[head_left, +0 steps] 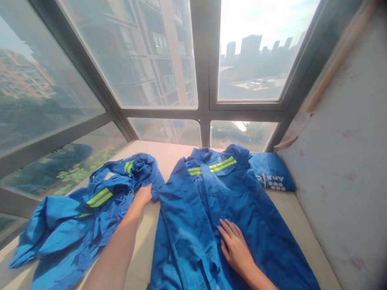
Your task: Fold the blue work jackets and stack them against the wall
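Observation:
A blue jacket [193, 209] with yellow-green reflective stripes lies spread front up, its collar toward the window. My right hand [234, 243] rests flat on the jacket's front, fingers extended. To the left lies a second blue garment [75, 225], crumpled, with similar stripes. My left hand [144, 194] touches the right edge of this crumpled garment; its fingertips are hidden against the cloth, so its grip is unclear. A folded blue item [273, 171] with white lettering and dots sits beyond the jacket's right shoulder, partly covered by it.
The garments lie on a pale ledge [142, 237] in a window corner. Grey window frames [204, 72] rise behind and at the left. A patterned light wall [341, 181] bounds the right side, with a torn edge near the frame.

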Demonstrator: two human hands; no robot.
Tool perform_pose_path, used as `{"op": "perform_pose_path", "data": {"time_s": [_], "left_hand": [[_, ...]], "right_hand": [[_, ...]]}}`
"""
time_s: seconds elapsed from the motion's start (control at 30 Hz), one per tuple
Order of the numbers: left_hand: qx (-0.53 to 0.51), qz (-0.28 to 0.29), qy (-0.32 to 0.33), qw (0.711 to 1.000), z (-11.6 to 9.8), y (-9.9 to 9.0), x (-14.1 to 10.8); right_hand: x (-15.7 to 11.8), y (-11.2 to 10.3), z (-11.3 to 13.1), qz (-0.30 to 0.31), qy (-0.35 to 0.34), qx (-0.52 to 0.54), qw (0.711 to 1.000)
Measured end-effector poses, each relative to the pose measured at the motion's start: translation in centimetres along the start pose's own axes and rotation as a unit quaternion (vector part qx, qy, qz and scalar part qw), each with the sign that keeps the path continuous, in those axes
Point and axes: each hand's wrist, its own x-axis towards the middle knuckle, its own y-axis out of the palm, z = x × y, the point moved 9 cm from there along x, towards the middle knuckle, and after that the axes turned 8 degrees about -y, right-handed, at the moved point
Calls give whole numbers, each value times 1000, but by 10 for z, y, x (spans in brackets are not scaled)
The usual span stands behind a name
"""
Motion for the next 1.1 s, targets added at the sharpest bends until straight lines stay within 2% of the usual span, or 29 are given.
{"op": "perform_pose_path", "data": {"time_s": [0.1,0.2,0.3,0.43,0.5,0.57,0.73,0.83,0.97,1.03,1.1], "left_hand": [[31,-6,-29,999,27,-18,-17],[28,-24,-40,999,32,-21,-41],[-11,-16,-57,998,24,3,-68],[-91,7,-96,991,15,50,-96],[-128,5,-108,986,12,62,-99],[-154,0,-114,982,9,65,-95],[-171,-31,-133,976,2,48,-76],[-160,-51,-148,975,-1,37,-74],[-148,-22,-168,974,1,43,-83],[-149,0,-172,974,2,48,-88],[-162,15,-175,971,4,51,-91]], "right_hand": [[1,-1,0,-1,1,9,1000],[0,-1,1,-5,2,15,1000],[-2,-2,-1,-31,5,29,999],[-3,-19,-8,-118,29,60,991],[-1,-29,-7,-138,42,74,987],[1,-32,3,-115,54,83,988],[-12,-10,42,34,132,69,988],[-25,5,57,77,172,35,982],[-29,17,55,56,189,52,979],[-29,22,49,28,199,104,974],[-33,29,41,5,232,194,953]]}}
